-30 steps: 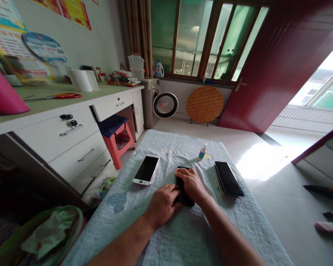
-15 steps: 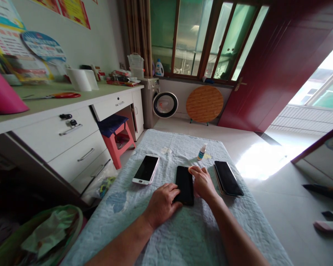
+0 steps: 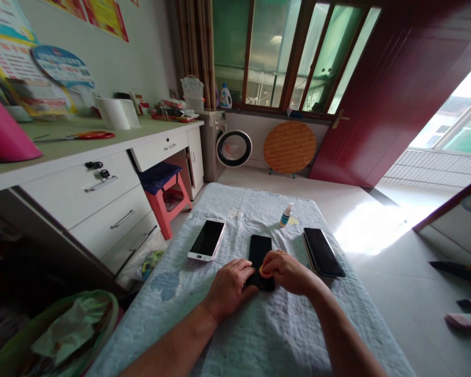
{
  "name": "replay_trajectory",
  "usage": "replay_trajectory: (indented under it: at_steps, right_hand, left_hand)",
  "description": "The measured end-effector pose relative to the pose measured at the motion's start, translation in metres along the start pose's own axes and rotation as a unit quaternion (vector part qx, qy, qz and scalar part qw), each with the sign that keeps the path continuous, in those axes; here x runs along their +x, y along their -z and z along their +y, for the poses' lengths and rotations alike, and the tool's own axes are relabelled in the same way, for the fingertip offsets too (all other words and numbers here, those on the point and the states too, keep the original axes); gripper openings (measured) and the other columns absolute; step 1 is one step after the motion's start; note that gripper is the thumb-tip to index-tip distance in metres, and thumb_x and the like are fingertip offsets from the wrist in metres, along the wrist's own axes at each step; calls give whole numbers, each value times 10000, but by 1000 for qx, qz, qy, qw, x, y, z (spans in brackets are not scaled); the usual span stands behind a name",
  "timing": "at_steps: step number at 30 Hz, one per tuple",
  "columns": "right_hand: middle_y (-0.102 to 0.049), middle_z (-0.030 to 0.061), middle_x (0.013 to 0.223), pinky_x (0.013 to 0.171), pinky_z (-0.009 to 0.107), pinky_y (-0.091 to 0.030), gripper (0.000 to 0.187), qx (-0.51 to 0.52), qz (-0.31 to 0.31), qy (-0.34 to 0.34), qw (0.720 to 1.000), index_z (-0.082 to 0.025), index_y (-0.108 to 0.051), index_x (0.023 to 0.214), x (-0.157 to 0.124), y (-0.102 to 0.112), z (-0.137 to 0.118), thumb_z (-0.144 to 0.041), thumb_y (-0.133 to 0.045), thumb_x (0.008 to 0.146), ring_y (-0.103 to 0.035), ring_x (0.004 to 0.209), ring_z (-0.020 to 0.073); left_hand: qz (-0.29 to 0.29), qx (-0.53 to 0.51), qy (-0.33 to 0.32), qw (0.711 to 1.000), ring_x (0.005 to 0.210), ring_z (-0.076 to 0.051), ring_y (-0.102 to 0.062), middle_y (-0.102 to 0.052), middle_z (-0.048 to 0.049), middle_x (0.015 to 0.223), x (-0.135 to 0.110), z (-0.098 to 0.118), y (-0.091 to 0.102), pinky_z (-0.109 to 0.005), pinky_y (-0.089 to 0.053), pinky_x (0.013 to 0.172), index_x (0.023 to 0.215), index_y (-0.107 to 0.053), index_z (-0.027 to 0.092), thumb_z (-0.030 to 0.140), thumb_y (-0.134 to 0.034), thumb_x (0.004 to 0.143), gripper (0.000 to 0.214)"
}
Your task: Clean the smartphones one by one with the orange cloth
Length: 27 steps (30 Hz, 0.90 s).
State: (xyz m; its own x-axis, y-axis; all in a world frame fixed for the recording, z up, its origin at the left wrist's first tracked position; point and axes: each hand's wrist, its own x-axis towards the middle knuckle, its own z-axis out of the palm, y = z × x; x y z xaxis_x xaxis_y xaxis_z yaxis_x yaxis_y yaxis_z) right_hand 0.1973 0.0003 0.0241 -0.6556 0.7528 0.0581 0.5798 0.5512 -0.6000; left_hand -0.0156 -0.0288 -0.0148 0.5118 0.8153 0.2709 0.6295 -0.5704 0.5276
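A black phone [image 3: 259, 249] lies face up in the middle of a pale blue quilted cloth [image 3: 255, 324]. My left hand [image 3: 228, 287] rests on the phone's near left corner, fingers curled and pressing it down. My right hand [image 3: 286, 270] is closed in a pinch on a small orange pad [image 3: 263, 271] and presses it on the phone's near end. A white-edged phone [image 3: 207, 239] lies to the left. A stack of dark phones [image 3: 322, 252] lies to the right. A small spray bottle [image 3: 285, 215] stands behind them.
A white desk with drawers [image 3: 102, 193] runs along the left, with a red stool [image 3: 165, 196] under it. A green bag [image 3: 63, 335] sits at the near left. A washing machine [image 3: 225, 144] and a round wooden tabletop [image 3: 289, 147] stand against the far wall.
My right hand slid the orange pad from the phone's far end off to its right side, then back toward me onto the near end. My left hand stayed put.
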Motion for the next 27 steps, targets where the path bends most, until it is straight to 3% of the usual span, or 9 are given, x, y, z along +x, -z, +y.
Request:
replay_trajectory:
  at_steps: [3, 9, 15, 22, 27]
  right_hand:
    - [-673, 5, 876, 857, 277, -382, 310, 1, -2, 0, 1000, -204, -714, 723, 0, 0, 1, -18, -470, 771, -586, 865, 131]
    - [-657, 44, 973, 870, 309, -371, 340, -107, 124, -68, 984, -199, -706, 874, 12, -15, 25, -49, -401, 880, -550, 890, 166]
    - [-627, 56, 1180, 897, 311, -358, 411, -141, 158, -99, 972, -211, -669, 1102, 23, -26, 33, -23, -395, 859, -520, 978, 188]
    - [-690, 15, 1041, 921, 295, -369, 430, -48, 97, 3, 994, -216, -733, 879, 17, -21, 5, 20, -392, 765, -572, 979, 154]
    - [-700, 16, 1020, 885, 294, -386, 398, -69, 112, -21, 991, -214, -734, 837, 15, -19, 7, 4, -407, 773, -581, 947, 157]
  left_hand:
    - [-1, 0, -1, 1000, 1049, -274, -614, -655, -91, 1159, 0, 0, 0, -403, -491, 921, 1075, -672, 188, 437, -696, 830, 350]
    - [-4, 4, -3, 1000, 1038, -262, -614, -656, -78, 1147, 2, 1, 3, -399, -493, 931, 1077, -668, 191, 320, -714, 821, 290]
    - [-8, 1, 2, 1000, 1056, -255, -609, -653, -71, 1161, 1, 0, 4, -386, -485, 954, 1085, -669, 188, 212, -751, 770, 326]
    - [-11, -26, 8, 1000, 1047, -256, -604, -646, -62, 1143, 0, 2, 7, -375, -487, 929, 1062, -669, 209, 329, -721, 818, 277]
    - [-4, -23, 4, 1000, 1051, -254, -607, -647, -65, 1159, 1, 2, 7, -380, -487, 937, 1059, -671, 211, 321, -701, 835, 252]
